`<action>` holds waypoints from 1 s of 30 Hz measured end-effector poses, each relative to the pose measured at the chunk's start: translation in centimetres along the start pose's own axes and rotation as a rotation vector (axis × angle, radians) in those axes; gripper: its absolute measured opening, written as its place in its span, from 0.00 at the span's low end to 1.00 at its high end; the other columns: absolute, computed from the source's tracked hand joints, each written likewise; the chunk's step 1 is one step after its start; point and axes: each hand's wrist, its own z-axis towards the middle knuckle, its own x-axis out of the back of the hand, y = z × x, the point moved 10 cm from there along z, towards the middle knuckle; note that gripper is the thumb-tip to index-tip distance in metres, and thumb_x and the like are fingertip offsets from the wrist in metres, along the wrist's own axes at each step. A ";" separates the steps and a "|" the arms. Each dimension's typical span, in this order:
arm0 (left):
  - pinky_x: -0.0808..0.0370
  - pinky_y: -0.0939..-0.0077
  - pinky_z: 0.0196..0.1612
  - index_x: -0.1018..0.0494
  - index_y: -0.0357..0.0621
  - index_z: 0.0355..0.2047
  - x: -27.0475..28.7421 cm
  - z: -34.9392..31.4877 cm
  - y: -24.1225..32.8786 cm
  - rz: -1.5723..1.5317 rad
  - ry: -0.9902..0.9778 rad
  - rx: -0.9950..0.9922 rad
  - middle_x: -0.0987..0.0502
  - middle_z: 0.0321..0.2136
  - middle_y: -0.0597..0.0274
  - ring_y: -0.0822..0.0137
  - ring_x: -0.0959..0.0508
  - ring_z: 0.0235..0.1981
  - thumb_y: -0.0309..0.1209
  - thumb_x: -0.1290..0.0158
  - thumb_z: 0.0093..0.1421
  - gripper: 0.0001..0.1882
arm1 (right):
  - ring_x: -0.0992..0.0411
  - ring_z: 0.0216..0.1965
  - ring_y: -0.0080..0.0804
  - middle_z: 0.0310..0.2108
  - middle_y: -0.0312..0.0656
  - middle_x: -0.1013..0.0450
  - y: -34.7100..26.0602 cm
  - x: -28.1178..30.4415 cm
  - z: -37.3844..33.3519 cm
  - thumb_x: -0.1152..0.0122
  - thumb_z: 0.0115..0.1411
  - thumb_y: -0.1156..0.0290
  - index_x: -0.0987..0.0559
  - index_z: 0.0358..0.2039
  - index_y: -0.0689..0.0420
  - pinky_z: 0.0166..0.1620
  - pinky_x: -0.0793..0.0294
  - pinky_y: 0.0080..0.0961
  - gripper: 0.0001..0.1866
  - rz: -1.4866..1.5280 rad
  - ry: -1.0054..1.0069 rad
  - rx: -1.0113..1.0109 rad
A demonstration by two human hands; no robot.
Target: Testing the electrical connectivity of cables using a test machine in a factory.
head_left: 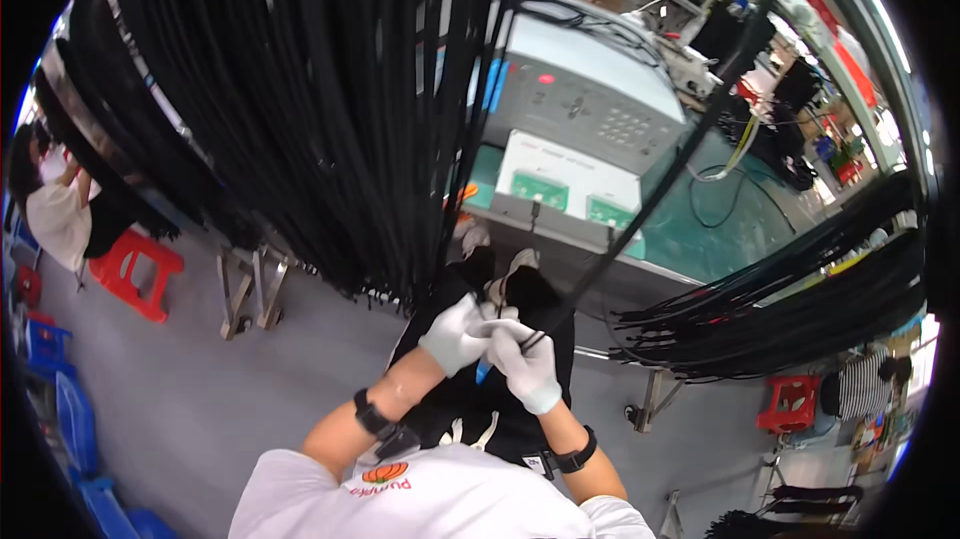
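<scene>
Black cable (638, 229), long and thin, passes at a slant along the right side of the grey machine (590, 89) and comes down to the person's two gloved hands, which are on the near side of this machine, in front of the body. The right hand (527, 369) is to the near left of the machine, and its grip is closed around the cable, with a short dark part showing between the fingers. The left hand (456, 339) is just beside it, farther to the left of the machine; the fingers of its grip are brought together and seem to meet the right fingers, but they are blurred, so I cannot tell if it also has hold of the cable. Directly before the machine, on its near side, lies a white panel (570, 167) which carries two green boards (540, 189). The green worktop (735, 229) extends to the right of the machine. To the left of the machine hangs a thick curtain of black cords (300, 89), and to its near right there is a second bundle of cords (780, 314). Far to the left of the machine, a co-worker (58, 219) is near a red stool (140, 271); far to its near right, a person in a striped top (862, 386) is near another red stool (790, 404).
</scene>
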 end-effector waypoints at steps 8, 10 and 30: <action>0.38 0.78 0.16 0.29 0.41 0.43 1.9 -1.3 4.5 0.348 0.502 -0.450 0.31 0.21 0.66 0.72 0.34 0.16 0.42 0.62 0.72 0.18 | 0.31 0.26 0.22 0.26 0.33 0.28 -3.5 -1.6 -3.7 0.48 0.61 0.79 0.23 0.51 0.61 0.34 0.29 0.21 0.17 -0.176 -0.289 0.169; 0.44 0.81 0.14 0.30 0.44 0.39 0.9 -2.3 2.8 0.585 0.621 -0.408 0.35 0.18 0.69 0.75 0.40 0.12 0.41 0.61 0.72 0.16 | 0.28 0.43 0.44 0.42 0.48 0.27 -5.1 -1.9 -3.8 0.45 0.46 0.82 0.24 0.50 0.60 0.48 0.28 0.35 0.26 -0.689 -0.350 0.447; 0.30 0.73 0.15 0.33 0.35 0.37 -1.7 -6.2 2.2 1.083 0.876 -0.235 0.26 0.20 0.52 0.64 0.28 0.10 0.35 0.64 0.71 0.15 | 0.24 0.25 0.51 0.22 0.50 0.25 -3.3 -0.2 3.9 0.45 0.60 0.69 0.26 0.50 0.57 0.30 0.25 0.43 0.17 -1.180 -0.051 0.343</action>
